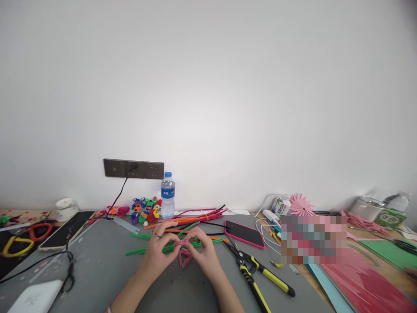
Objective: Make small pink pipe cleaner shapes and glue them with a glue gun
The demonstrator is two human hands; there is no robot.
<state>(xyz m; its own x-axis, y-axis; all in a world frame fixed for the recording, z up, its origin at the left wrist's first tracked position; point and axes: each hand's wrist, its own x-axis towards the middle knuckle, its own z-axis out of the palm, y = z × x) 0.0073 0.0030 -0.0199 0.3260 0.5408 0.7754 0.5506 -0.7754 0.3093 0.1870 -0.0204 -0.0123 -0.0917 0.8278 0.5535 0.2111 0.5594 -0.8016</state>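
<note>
Near the middle of the grey mat point(114, 265), a pink pipe-cleaner piece point(185, 258) bent into a small looped shape hangs just below my fingertips. My left hand point(160, 248) pinches its upper part from the left, with a ring on one finger. From the right, the thumb and fingers of my right hand point(201, 249) close on the same pink piece, nearly touching the left fingertips. Green pipe cleaners point(138, 251) lie behind and under my hands. A bundle of pink and orange pipe cleaners point(202, 216) rests farther back.
Yellow-black pliers point(249, 269) and a pink-edged phone point(245, 234) lie to the right. A water bottle point(167, 198) and colourful pipe-cleaner figures point(145, 211) stand by the wall. On the left are another phone point(67, 230), scissors point(18, 246), cables and a white box point(37, 298).
</note>
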